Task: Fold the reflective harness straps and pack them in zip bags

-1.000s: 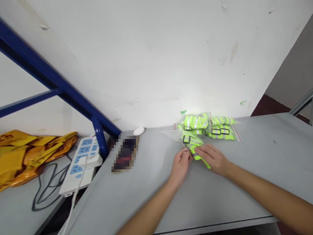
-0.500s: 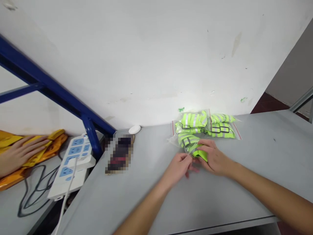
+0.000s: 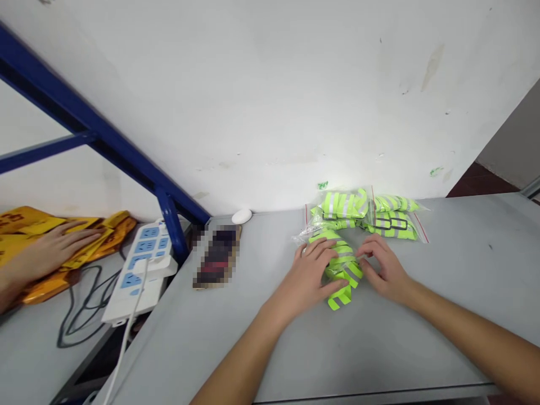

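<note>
Between my hands lies a folded yellow-green reflective strap (image 3: 348, 257) with silver stripes, its loose end fanned toward me. My left hand (image 3: 310, 273) holds it from the left, fingers over the bundle and thumb across its near part. On the right, my right hand (image 3: 386, 270) is at the strap's edge with bent fingers and a gap between thumb and forefinger. Clear plastic shows around the strap's far part; whether the strap is inside a bag I cannot tell. Behind it are several clear zip bags (image 3: 343, 203) holding similar straps, some with dark buckles.
A pixelated dark object (image 3: 217, 256) and a white oval piece (image 3: 242, 216) lie left on the grey table (image 3: 379, 349). Farther left are a blue metal frame (image 3: 126, 152), a power strip (image 3: 141, 261) with cables, and another person's hand (image 3: 59, 247) on yellow packages (image 3: 25, 222).
My left hand has moved from a pinch at the near edge to over the strap. My right hand has drawn back to the right. The strap's near end has fanned out. The view has shifted slightly.
</note>
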